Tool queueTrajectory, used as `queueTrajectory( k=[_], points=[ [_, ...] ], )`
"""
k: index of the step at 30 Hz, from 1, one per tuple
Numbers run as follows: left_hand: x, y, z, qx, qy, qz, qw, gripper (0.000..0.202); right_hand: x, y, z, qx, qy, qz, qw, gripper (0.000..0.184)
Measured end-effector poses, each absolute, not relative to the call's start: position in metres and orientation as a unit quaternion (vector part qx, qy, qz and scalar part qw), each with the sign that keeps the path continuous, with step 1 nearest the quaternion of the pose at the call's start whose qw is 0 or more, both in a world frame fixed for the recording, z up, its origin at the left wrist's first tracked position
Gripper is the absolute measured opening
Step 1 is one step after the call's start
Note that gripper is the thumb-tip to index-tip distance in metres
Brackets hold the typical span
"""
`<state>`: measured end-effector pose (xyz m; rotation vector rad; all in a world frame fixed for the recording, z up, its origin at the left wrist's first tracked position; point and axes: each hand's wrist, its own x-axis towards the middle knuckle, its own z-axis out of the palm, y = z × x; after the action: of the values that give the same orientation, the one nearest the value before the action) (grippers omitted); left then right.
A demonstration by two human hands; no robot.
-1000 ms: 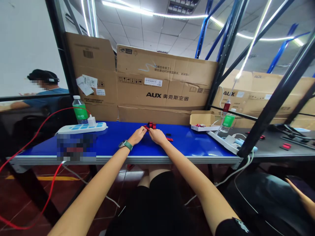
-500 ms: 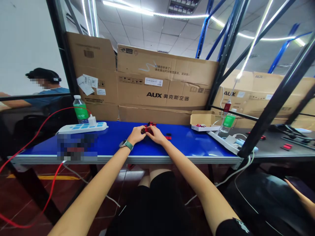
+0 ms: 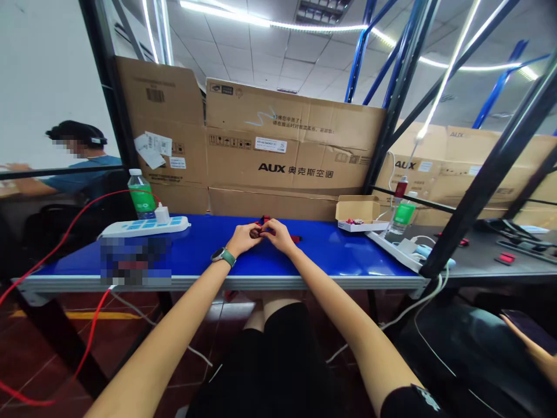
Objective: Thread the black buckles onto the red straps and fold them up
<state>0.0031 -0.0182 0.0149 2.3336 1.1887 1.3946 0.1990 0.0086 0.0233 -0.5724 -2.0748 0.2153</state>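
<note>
A person's left grip (image 3: 243,239) and right grip (image 3: 279,237) meet at the fingertips over a blue tabletop (image 3: 343,249); whether they clasp anything is too hidden to tell. A red-and-black piece (image 3: 265,219) lies just beyond them, a red strip (image 3: 296,238) beside the right grip. Farther right sits an open box (image 3: 359,227), before "AUX" cardboard (image 3: 291,157).

Strip lights (image 3: 226,13) overhead glare white, casting pale reflections on the worktop (image 3: 343,258). The floor (image 3: 215,337) beneath is dim. Wide-angle distortion slants the posts (image 3: 500,158) near the edges
</note>
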Motion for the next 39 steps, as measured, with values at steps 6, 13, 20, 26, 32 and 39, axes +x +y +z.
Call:
queueTrajectory(
  k=[6, 13, 20, 26, 32, 39],
  points=[
    [0.002, -0.019, 0.016, 0.768, 0.415, 0.483, 0.069, 0.033, 0.197, 0.008, 0.025, -0.279, -0.809, 0.162, 0.491, 0.012],
    [0.003, -0.019, 0.015, 0.78, 0.403, 0.473, 0.08, 0.027, 0.197, 0.011, 0.021, -0.356, -0.802, 0.166, 0.45, 0.013],
    [0.002, -0.014, 0.011, 0.791, 0.381, 0.47, 0.089, 0.028, 0.196, 0.016, 0.014, -0.336, -0.778, 0.236, 0.476, 0.021],
    [0.003, -0.017, 0.014, 0.781, 0.366, 0.488, 0.133, 0.03, 0.196, 0.016, 0.014, -0.324, -0.755, 0.263, 0.506, 0.026],
    [0.004, -0.016, 0.015, 0.756, 0.352, 0.512, 0.207, 0.027, 0.195, 0.022, 0.01, -0.264, -0.737, 0.36, 0.508, 0.031],
    [0.001, -0.002, 0.008, 0.727, 0.371, 0.54, 0.207, 0.021, 0.197, 0.019, 0.013, -0.263, -0.804, 0.226, 0.483, 0.042]
  ],
)
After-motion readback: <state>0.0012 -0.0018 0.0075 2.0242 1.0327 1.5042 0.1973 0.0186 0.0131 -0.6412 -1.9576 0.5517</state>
